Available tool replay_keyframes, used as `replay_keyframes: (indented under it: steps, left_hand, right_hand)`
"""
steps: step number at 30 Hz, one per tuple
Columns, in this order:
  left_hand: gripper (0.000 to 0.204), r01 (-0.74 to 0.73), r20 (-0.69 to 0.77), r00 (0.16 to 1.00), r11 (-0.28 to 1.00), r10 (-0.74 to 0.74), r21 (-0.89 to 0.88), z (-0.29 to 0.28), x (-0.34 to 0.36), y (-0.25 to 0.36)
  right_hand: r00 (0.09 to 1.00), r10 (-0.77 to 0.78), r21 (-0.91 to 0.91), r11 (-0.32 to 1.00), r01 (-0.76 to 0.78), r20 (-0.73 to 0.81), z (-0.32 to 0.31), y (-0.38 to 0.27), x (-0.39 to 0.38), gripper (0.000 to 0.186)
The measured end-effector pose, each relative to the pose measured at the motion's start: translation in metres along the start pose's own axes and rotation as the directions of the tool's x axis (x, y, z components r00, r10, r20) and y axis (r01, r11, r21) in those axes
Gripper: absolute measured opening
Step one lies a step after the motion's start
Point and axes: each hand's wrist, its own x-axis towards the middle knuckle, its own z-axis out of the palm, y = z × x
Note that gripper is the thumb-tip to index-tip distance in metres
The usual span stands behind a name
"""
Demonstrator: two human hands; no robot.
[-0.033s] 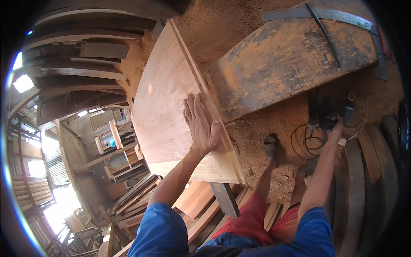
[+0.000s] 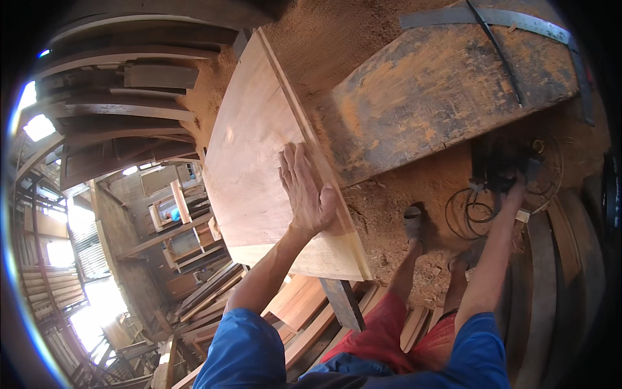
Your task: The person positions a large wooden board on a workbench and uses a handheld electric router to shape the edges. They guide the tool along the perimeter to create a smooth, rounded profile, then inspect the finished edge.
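My left hand [image 2: 304, 194] lies flat on the pale wooden board [image 2: 243, 155], fingers stretched toward its far end and thumb near its right edge. The board rests tilted on a support, with a dark wooden leg [image 2: 343, 305] showing beneath its near edge. Low on the right, my right hand [image 2: 515, 188] reaches down and is closed on a dark corded tool [image 2: 489, 165]. Shadow hides the tool's shape and most of the fingers. Loops of cable [image 2: 468, 211] lie beside it.
A worn, dust-covered bench top [image 2: 447, 91] stands at the right, bearing a bent metal strip [image 2: 440, 17] and a thin black rod [image 2: 495, 55]. Sawdust [image 2: 389, 220] covers the ground around my feet. Stacked timber [image 2: 126, 110] fills the left, with more planks [image 2: 547, 279] at lower right.
The view has shifted slightly, so the bench and cable sit a little further right and lower. My left hand stays on the board, and my right hand stays at the tool.
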Motion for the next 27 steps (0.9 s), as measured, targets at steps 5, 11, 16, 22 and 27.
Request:
replay_keyframes:
  steps: [5,11,16,22,27]
  left_hand:
    - [0.084,0.015,0.021,1.000,0.999,-0.014,-0.042,0.000,0.000,0.002]
    - [0.076,-0.011,0.051,0.999,1.000,0.012,-0.025,-0.005,0.001,0.006]
    - [0.075,-0.043,0.045,0.998,0.998,0.045,-0.047,-0.006,0.002,0.004]
    - [0.073,0.010,0.033,0.999,0.993,-0.006,-0.117,-0.001,-0.001,0.000]
    - [0.071,-0.026,0.016,0.999,0.986,0.029,-0.164,0.001,0.001,-0.003]
  right_hand:
    - [0.877,-0.362,-0.324,0.827,0.459,0.317,0.024,0.036,0.033,0.014]
    - [0.939,-0.133,-0.060,0.985,0.160,0.316,0.022,0.045,0.050,0.018]
    - [0.986,0.063,0.050,0.996,-0.071,0.155,-0.037,0.068,0.048,0.019]
    - [0.951,0.299,0.036,0.952,-0.302,0.082,-0.101,0.108,0.066,0.020]
    - [0.959,0.272,-0.284,0.929,-0.239,0.084,-0.115,0.121,0.071,0.022]
